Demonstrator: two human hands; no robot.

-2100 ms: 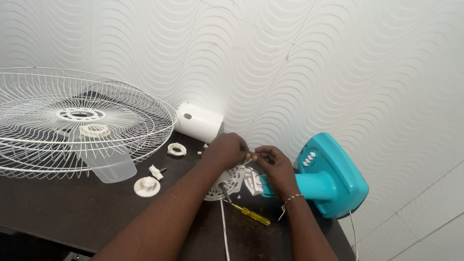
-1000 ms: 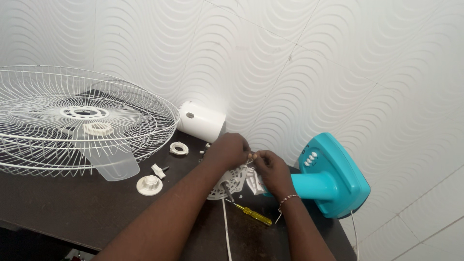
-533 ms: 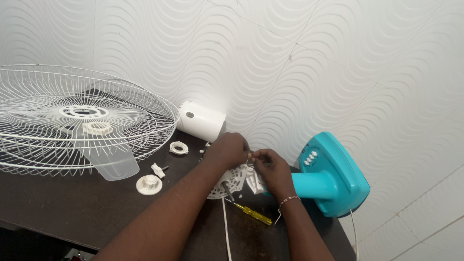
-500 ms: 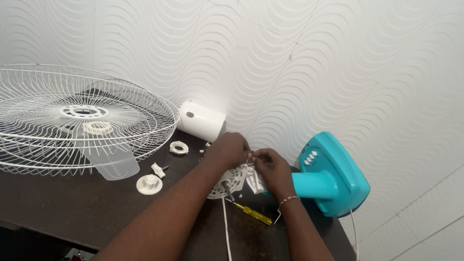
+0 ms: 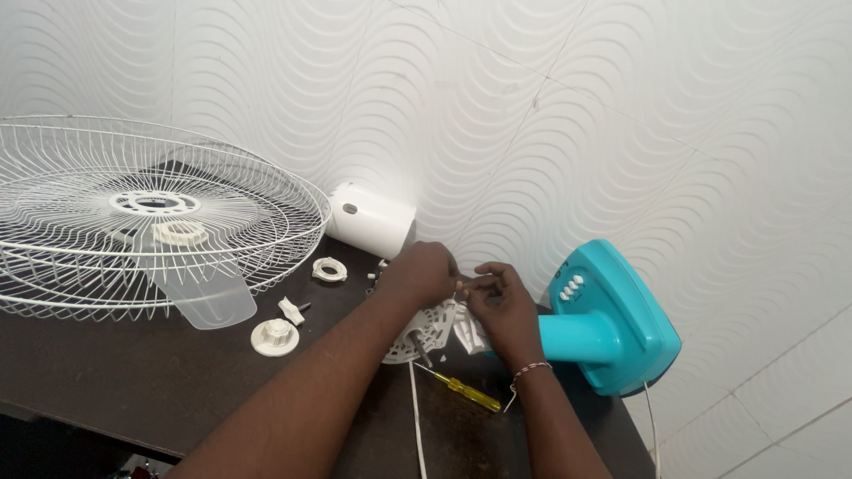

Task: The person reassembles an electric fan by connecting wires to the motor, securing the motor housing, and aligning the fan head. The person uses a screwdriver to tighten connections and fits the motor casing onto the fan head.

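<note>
My left hand [image 5: 422, 273] and my right hand [image 5: 501, 306] meet over a white fan motor part [image 5: 428, 328] lying on the dark table [image 5: 133, 390]. The fingertips of both hands pinch something small and white between them, too small to name. The motor's shaft points toward me. A white cord [image 5: 414, 426] runs from it to the near edge. A yellow-handled screwdriver [image 5: 461, 388] lies just below my right wrist.
A teal fan base [image 5: 612, 324] with white buttons stands at the right. A white wire fan guard [image 5: 151, 222] and clear blade [image 5: 209, 302] lie left. A white motor cover [image 5: 373, 220], a ring [image 5: 329, 269], a round nut [image 5: 274, 337] and a small knob [image 5: 291, 310] lie nearby.
Both hands stay together at the motor part; only slight finger motion and a small shift of my view.
</note>
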